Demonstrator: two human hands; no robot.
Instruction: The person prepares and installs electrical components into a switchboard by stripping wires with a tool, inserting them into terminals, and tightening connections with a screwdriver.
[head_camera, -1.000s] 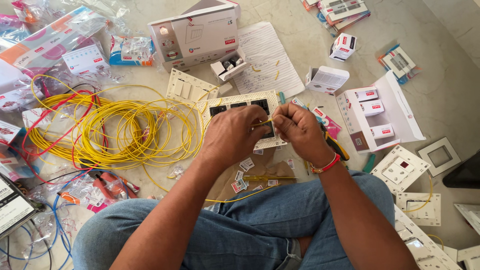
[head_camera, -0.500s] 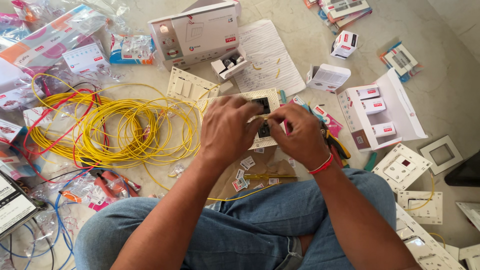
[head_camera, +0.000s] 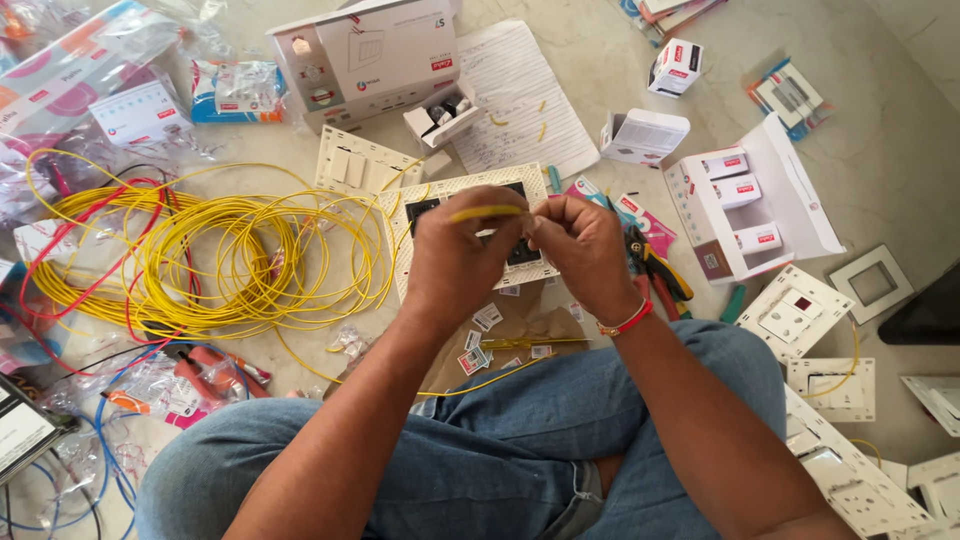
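While cross-legged on a pale floor (head_camera: 900, 60), a person in jeans (head_camera: 500, 450) is seen from above amid scattered electrical parts. A loose coil of yellow wire (head_camera: 230, 250) is spread to the left, with red strands running through it, and a large white box (head_camera: 375, 55) is set beyond it near a sheet of paper (head_camera: 520, 95). An open carton (head_camera: 750, 200) of small boxed switches lies to the right, and white switch plates (head_camera: 800, 310) are strewn near the right knee. A plate frame (head_camera: 470, 235) is lying flat just beyond both hands (partly hidden by them). Pliers (head_camera: 655, 265) with yellow handles rest beside the right wrist. The left hand (head_camera: 455, 255) is closed around a short yellow wire piece (head_camera: 487, 212), held level above the frame. The right hand (head_camera: 585, 250) is pinched at that piece's end, fingertips meeting the left hand's.
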